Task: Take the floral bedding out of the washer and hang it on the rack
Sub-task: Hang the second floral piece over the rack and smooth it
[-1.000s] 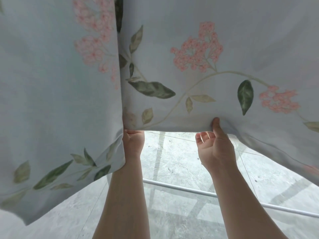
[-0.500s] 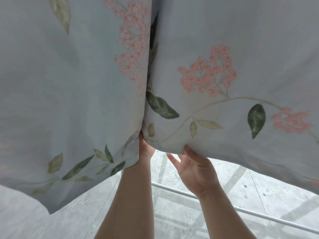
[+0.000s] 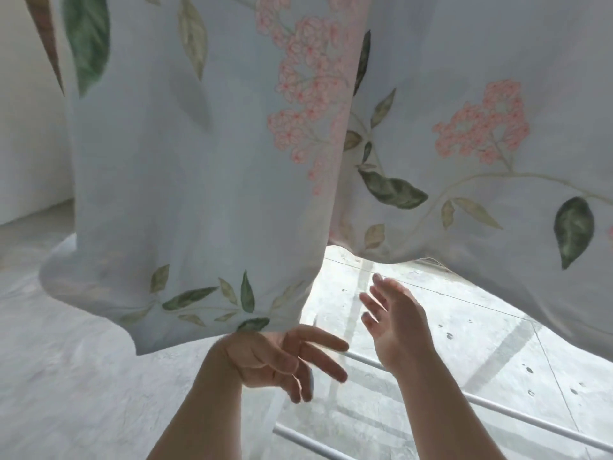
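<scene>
Both my hands, left [image 3: 265,356] and right [image 3: 398,323], are spread, empty; unclipped floral bedding [image 3: 205,180] at twelve o'clock could slide off.

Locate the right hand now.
Head view, lower centre-right: the right hand is open, below the floral bedding hem, beside the left hand, above the white rack bars.

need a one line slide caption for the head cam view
Floral bedding hangs in two panels overhead; left hand and right hand are open just beneath its hems, above a white rack bar.
</scene>
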The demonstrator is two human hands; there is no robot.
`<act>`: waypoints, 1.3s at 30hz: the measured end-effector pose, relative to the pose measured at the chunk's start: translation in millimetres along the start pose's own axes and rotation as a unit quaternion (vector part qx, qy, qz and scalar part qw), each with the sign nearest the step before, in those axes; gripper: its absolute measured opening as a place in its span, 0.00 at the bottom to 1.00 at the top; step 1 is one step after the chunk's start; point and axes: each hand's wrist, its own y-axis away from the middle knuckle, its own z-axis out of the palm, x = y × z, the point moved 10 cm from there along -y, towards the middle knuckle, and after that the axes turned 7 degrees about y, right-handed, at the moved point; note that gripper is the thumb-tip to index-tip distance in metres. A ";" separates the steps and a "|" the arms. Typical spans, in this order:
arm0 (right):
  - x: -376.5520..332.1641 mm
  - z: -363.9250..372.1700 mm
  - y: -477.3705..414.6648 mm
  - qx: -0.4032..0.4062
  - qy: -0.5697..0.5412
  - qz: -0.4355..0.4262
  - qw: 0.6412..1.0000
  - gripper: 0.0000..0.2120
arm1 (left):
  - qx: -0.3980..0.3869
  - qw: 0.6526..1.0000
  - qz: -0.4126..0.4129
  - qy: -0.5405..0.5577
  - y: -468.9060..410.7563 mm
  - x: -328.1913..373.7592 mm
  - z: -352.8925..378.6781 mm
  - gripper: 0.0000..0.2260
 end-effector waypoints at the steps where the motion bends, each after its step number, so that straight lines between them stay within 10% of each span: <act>1: 10.5 11.0 5.5 -0.031 0.044 0.025 0.998 0.06 | 0.006 0.998 0.034 0.046 15.9 4.1 -11.2 0.31; 4: 34.0 58.6 34.6 -0.199 0.261 0.047 0.943 0.13 | 0.077 0.969 0.126 0.201 64.9 19.0 -48.9 0.30; 8: 51.6 123.5 112.6 -0.417 0.587 -0.015 0.694 0.09 | 0.301 0.879 0.254 0.270 121.7 48.6 -102.2 0.41; 10: 39.6 152.4 137.8 -0.415 0.653 -0.090 0.627 0.11 | 0.346 0.830 0.357 0.252 146.9 68.8 -116.0 0.33; 15: -3.9 210.8 162.4 -0.292 0.634 -0.296 0.652 0.09 | 0.351 0.685 0.551 0.322 189.0 112.6 -122.0 0.19; 21: -14.8 267.2 161.9 -0.277 0.512 -0.407 0.704 0.18 | 0.178 0.904 0.387 0.042 157.4 152.5 -54.3 0.25; 27: -53.0 236.4 123.9 -0.085 0.387 -0.340 0.853 0.19 | 0.015 0.971 0.208 -0.114 150.8 157.3 -13.1 0.23; 30: -82.5 191.8 120.4 0.035 0.295 -0.339 0.893 0.18 | 0.119 0.976 0.172 -0.064 156.0 146.1 -42.4 0.14; 34: -119.8 158.5 151.6 0.111 0.327 -0.422 0.838 0.13 | 0.390 0.907 0.146 -0.057 158.8 133.3 -103.9 0.12; 39: -126.8 144.0 156.2 0.121 0.366 -0.435 0.814 0.12 | 0.453 0.878 0.108 -0.111 100.5 119.3 -110.8 0.16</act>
